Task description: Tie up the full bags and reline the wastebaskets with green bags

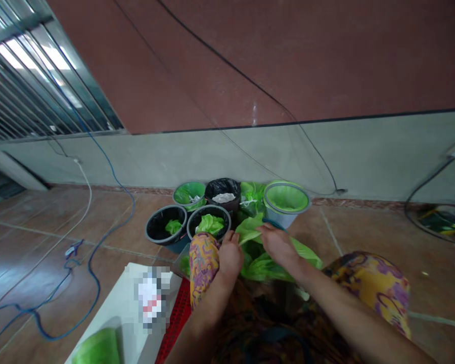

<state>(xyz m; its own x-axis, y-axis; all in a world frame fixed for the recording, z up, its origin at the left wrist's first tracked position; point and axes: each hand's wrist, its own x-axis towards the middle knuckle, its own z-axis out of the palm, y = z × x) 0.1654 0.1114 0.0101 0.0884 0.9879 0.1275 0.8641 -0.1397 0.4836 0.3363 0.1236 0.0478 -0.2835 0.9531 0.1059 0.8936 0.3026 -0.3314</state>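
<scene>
Between my knees, a thin light-green plastic bag (267, 268) spreads out loosely. My left hand (231, 254) has its fingers closed on the bag's upper left edge. My right hand (279, 245), a short way to the right, pinches the same edge, and a stretch of green film runs up between the two. Just beyond the right hand shows a bit of a blue rim (275, 223); the rest of it is hidden. Close past my left hand stands a black-lined bin (189, 222) with crumpled green plastic (210, 224) in it.
Along the wall stand a green-lined bin (288, 194), a black-lined bin (223, 188) and another green-lined bin (189, 189). At left front is another black-lined bin (155, 235). A white surface (109, 298) bears a green roll (98, 349). A blue cable (98, 283) loops over the tiled floor.
</scene>
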